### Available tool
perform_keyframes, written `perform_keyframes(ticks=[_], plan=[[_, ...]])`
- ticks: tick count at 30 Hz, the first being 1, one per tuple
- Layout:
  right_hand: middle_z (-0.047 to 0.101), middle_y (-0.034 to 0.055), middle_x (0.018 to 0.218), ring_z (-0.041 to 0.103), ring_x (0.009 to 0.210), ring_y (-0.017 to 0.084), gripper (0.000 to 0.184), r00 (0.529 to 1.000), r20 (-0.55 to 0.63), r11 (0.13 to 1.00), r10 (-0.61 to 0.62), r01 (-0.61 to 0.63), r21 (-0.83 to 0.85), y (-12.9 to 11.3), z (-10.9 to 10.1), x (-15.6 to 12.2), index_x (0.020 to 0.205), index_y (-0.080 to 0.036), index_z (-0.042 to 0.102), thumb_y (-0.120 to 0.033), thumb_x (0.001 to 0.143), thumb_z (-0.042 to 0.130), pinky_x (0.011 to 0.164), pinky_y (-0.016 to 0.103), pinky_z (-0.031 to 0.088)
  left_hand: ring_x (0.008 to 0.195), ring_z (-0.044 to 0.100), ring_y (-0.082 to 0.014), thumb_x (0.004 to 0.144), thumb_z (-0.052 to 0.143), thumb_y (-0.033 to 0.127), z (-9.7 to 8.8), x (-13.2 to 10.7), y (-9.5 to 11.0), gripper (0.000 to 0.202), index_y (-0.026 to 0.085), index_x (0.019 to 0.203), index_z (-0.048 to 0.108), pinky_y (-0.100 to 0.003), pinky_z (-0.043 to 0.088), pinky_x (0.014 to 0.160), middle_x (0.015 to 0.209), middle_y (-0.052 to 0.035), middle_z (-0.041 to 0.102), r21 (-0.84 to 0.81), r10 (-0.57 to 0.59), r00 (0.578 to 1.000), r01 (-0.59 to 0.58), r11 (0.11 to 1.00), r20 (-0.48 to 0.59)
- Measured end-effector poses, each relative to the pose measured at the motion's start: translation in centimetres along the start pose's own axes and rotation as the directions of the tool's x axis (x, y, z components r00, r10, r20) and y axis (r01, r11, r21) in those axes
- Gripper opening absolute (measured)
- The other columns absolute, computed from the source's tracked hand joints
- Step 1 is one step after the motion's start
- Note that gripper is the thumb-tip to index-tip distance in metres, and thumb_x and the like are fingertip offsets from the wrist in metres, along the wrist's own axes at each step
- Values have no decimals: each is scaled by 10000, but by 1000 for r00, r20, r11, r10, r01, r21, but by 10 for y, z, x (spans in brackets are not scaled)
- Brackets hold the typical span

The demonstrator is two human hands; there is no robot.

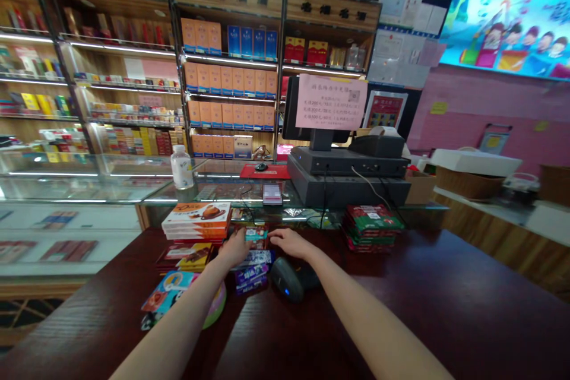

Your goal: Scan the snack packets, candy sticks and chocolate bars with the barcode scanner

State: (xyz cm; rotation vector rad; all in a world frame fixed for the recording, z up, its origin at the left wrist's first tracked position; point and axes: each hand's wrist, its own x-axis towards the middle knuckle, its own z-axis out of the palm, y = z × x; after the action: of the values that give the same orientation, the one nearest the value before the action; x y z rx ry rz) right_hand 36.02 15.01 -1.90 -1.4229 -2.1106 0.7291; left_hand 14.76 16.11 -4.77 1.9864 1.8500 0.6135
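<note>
a small teal pack lies on the bench between the two hands, right by the fingers of the left grip; whether that grip is clenched on it cannot be told. the right grip is released, palm down, its fingers pointing toward the pack, just above a dark mouse. purple packs lie just in front of the teal pack, with stacked chocolate boxes to the left and red-and-green packs to the right, below a till.
</note>
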Motion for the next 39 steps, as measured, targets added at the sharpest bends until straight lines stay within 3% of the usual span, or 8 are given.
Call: perform_keyframes(ticks=[4,7,12,18,22,32,39], plan=[[755,63,1153,680,1039,235,318,999,54,1000,-3,1,26,-4,6,8,1110,-204,772,-252,875,564,921,302,472,1252,597,-285,840,558,276,0,2,-1,518,156,1343,527,-341,436,997,1359,-195,616,-41,-22,1000,22,999,-2],[783,49,1015,684,897,211,306,996,90,998,11,-16,55,-6,10,10,1047,-179,794,-240,867,554,802,271,478,1217,619,-279,818,569,235,-4,4,0,490,130,1297,575,-322,443,982,1310,-198,649,-85,-24,1000,24,996,0],[752,27,776,618,701,169,300,994,98,994,45,-54,90,-4,12,10,926,-119,810,-239,855,544,665,246,429,1082,676,-248,834,539,236,-15,7,4,312,133,1082,699,-279,471,903,1122,-153,741,-182,-9,1000,9,983,5],[759,22,825,633,769,174,308,998,20,988,58,-60,143,4,2,0,936,-132,805,-206,838,522,747,250,445,829,691,-228,818,550,319,-17,5,11,252,153,756,729,-276,493,738,767,-76,743,-340,-7,1000,11,941,14],[773,20,889,655,843,198,302,999,-30,983,41,-34,182,7,-11,-15,921,-155,807,-229,834,527,827,280,462,756,670,-217,751,576,298,-14,1,18,213,161,666,715,-293,498,722,679,-42,708,-455,-1,1000,8,891,16],[758,59,1137,674,1064,247,359,987,-159,961,2,42,273,9,-43,-54,1125,-180,759,-268,860,533,1005,384,462,780,723,-216,737,570,230,-8,-10,50,348,116,1003,762,-330,566,762,790,-46,775,-710,1,1000,20,704,30],[665,106,1309,599,1229,240,399,965,-260,956,-43,115,268,26,-49,-74,1210,-167,707,-242,845,564,1123,412,386,1178,652,-219,794,554,143,1,-30,69,467,105,1247,663,-332,495,1032,1248,-78,712,-773,12,998,-54,632,-61]])
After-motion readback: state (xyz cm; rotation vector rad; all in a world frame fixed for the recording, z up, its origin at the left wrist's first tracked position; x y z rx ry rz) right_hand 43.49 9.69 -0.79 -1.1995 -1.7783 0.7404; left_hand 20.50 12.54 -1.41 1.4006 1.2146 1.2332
